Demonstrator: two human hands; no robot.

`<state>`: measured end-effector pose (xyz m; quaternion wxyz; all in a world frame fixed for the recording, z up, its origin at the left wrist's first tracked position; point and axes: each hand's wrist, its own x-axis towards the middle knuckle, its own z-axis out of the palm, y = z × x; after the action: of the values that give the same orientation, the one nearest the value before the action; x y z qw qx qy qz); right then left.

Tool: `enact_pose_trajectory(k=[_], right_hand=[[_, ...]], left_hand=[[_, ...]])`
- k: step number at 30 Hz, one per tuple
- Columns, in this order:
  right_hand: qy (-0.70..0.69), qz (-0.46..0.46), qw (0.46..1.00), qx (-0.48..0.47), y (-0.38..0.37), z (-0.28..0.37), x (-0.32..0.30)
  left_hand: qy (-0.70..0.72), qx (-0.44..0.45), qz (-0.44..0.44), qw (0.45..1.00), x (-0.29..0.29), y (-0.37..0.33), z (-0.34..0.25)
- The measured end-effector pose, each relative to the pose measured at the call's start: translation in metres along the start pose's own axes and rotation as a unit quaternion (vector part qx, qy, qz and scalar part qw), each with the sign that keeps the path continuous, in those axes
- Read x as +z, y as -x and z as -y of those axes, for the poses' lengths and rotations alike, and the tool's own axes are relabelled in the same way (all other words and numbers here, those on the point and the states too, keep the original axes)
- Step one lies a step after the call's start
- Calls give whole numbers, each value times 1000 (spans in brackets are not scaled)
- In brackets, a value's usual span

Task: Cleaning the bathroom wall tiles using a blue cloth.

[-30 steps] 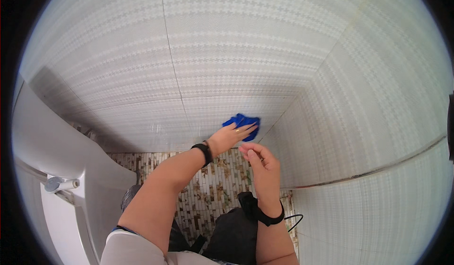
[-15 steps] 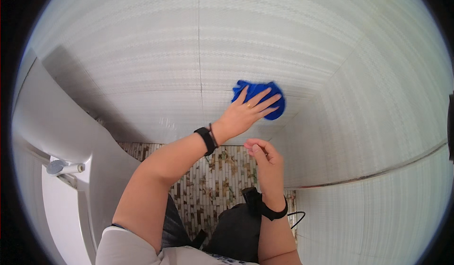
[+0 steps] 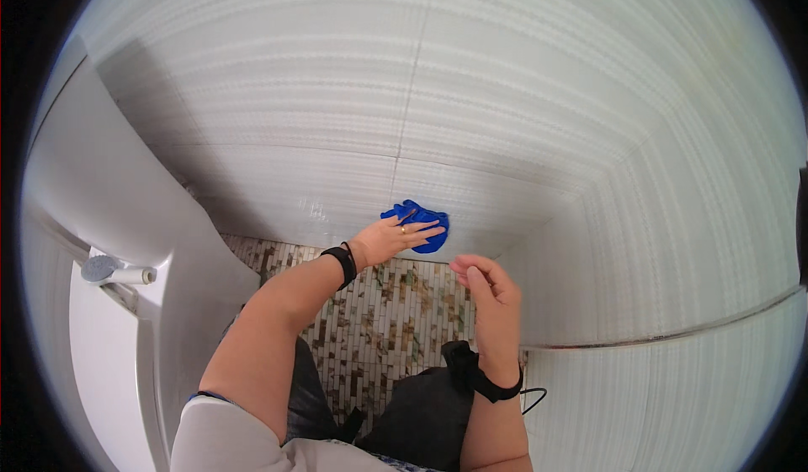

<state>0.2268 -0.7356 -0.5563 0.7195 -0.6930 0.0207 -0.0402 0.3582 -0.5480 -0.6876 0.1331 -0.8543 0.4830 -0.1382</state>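
A crumpled blue cloth is pressed against the lower part of the pale tiled wall, just above the floor. My left hand lies over it with the fingers stretched out, holding it to the wall; a ring and a black wristband show on this arm. To the right, my right hand hovers over the floor, apart from the cloth. Its fingers are loosely curled in toward the thumb, and nothing shows in them. A black strap with a dark block circles that wrist.
Narrow mosaic tiles cover the floor. Along the left stands a white curved bathroom fixture, with a hand shower lying on it. A second tiled wall closes the right side, and a dark seam runs along it.
My left hand and the blue cloth have moved down and left along the wall, closer to the floor. My right hand has shifted slightly right. The view has turned a little.
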Motion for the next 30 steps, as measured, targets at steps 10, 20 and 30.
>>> enact_pose_trajectory(k=[10,20,30], right_hand=[[10,22,1000,11,-3,0,20],[34,48,998,26,-3,-1,35],[99,150,983,33,-11,-17,54]], left_hand=[[-21,-140,-259,956,-89,-16,35],[15,-22,-27,999,5,65,36],[-79,-161,-256,950,-55,59,62]])
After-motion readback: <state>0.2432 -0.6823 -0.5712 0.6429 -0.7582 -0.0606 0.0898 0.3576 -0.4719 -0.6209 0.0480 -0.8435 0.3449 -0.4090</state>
